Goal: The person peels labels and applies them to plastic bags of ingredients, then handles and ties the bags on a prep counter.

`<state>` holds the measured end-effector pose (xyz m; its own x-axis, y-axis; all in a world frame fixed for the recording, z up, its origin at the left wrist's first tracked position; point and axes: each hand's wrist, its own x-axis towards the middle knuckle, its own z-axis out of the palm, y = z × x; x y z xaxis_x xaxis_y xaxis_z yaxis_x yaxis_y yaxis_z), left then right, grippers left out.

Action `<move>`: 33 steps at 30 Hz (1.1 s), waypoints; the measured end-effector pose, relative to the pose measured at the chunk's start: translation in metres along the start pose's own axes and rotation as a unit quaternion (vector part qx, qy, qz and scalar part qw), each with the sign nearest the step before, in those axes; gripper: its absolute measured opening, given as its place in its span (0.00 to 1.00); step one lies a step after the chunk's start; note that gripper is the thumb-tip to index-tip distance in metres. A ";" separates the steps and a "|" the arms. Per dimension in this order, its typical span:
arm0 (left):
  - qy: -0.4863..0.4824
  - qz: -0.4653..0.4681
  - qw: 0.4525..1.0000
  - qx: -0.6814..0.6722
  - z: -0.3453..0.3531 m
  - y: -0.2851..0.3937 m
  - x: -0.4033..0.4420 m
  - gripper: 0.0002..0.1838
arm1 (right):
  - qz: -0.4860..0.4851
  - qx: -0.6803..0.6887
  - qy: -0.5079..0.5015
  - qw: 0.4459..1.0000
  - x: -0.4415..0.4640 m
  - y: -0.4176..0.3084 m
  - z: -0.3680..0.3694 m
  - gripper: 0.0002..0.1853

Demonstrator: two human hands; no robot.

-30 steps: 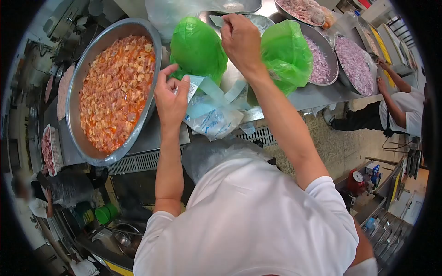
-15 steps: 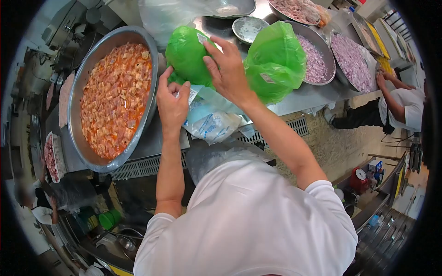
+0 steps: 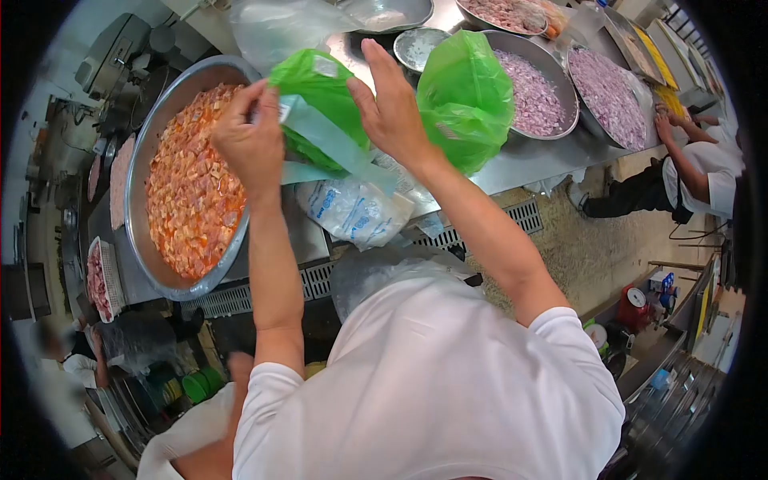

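- Gripping the pale strip (image 3: 330, 141) by its upper-left end: left hand (image 3: 250, 142).
- Strip slants down-right across the green bag (image 3: 324, 90) on the tabletop (image 3: 532, 165).
- Right hand (image 3: 392, 102): flat, unclosed, at bag's right; contact unclear.

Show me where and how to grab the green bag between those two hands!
I'd probably cup the green bag low on both sides, coming from left and right. It looks rounded, I see no handle, and the pale strip crosses its near side.
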<state>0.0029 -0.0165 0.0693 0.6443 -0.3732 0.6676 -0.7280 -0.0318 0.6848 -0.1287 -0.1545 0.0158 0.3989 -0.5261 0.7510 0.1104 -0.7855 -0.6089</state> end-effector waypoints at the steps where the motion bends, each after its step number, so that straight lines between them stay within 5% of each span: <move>1: 0.005 0.018 1.000 -0.025 -0.004 0.010 0.009 0.09 | 0.011 0.018 0.004 1.000 0.004 -0.003 -0.004 0.29; 8: -0.025 0.029 0.977 -0.211 -0.071 0.079 0.038 0.08 | 0.184 0.111 0.049 0.975 0.023 -0.027 -0.029 0.33; 11: -0.062 0.036 0.976 -0.207 -0.087 0.077 0.032 0.11 | 0.387 0.412 -0.131 0.814 0.031 -0.038 -0.066 0.34; 12: -0.092 0.039 0.979 -0.178 -0.095 0.071 0.026 0.13 | 0.403 0.523 -0.116 0.742 0.032 -0.054 -0.077 0.27; 14: -0.195 0.066 0.966 -0.154 -0.106 0.054 0.018 0.21 | 0.347 0.522 -0.035 0.779 0.031 -0.073 -0.091 0.26; 15: -0.213 0.042 0.932 -0.291 -0.094 0.062 0.014 0.24 | 0.318 0.518 0.005 0.794 0.032 -0.077 -0.096 0.25; 17: -0.231 -0.015 0.846 -0.480 -0.063 0.081 -0.001 0.27 | 0.332 0.616 0.013 0.714 0.034 -0.071 -0.118 0.20; 21: -0.230 -0.224 0.769 -0.553 -0.010 0.046 -0.029 0.27 | 0.339 0.771 -0.110 0.528 0.023 -0.066 -0.156 0.13; 26: -0.289 -0.415 0.643 -0.575 0.066 0.009 -0.106 0.27 | 0.442 0.592 -0.107 0.666 0.001 -0.081 -0.171 0.16; 29: -0.298 -0.407 0.588 -0.633 0.062 0.027 -0.104 0.28 | 0.439 0.532 -0.127 0.713 -0.006 -0.069 -0.197 0.17; 32: -0.320 -0.340 0.453 -0.759 0.049 0.068 -0.060 0.24 | 0.388 0.507 -0.130 0.758 0.000 -0.024 -0.214 0.16; 33: -0.305 -0.343 0.475 -0.751 0.054 0.065 -0.050 0.25 | 0.391 0.492 -0.105 0.770 0.004 -0.013 -0.213 0.15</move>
<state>-0.0891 -0.0499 0.0642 0.0875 -0.9665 0.2412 0.8873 0.1857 0.4221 -0.3227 -0.2152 0.0811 0.8212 -0.5672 0.0615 0.3574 0.4274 -0.8304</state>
